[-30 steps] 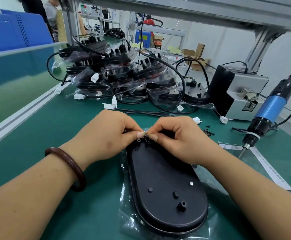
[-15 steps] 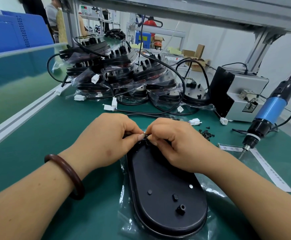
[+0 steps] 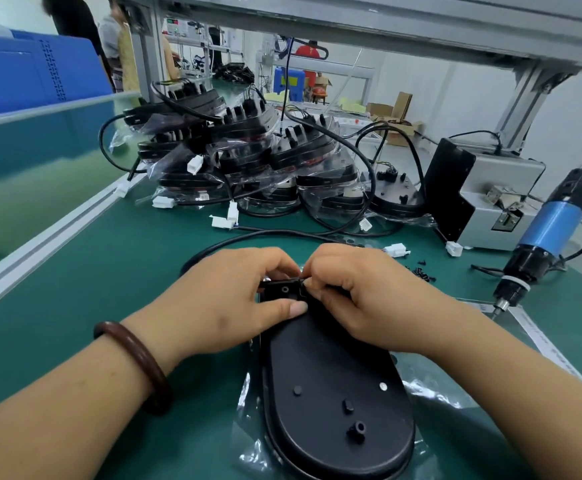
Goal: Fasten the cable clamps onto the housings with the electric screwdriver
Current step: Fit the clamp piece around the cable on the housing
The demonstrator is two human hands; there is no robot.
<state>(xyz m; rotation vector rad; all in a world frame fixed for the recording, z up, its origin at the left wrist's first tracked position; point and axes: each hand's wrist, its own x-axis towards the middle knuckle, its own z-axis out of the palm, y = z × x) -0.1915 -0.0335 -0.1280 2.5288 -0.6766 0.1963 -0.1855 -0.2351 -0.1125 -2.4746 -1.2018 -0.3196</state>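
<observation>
A black oval housing [image 3: 331, 386] lies on clear plastic film on the green bench in front of me. At its far end sits a small black cable clamp [image 3: 282, 289] with a screw hole. My left hand [image 3: 227, 303] holds the clamp, fingers curled over its far edge and thumb pressed on the housing below it. My right hand [image 3: 365, 296] pinches the clamp's right end with its fingertips. The blue electric screwdriver [image 3: 545, 233] hangs tip-down at the right, untouched.
A pile of bagged black housings with cables and white connectors [image 3: 248, 161] fills the bench's far middle. A grey screw feeder [image 3: 483, 202] stands at the right, with loose black screws [image 3: 422, 271] beside it. A black cable [image 3: 248, 237] loops behind my hands.
Both hands have shifted slightly; my left thumb has dropped onto the housing, so the clamp with its hole now shows between the hands. The screwdriver has not moved.
</observation>
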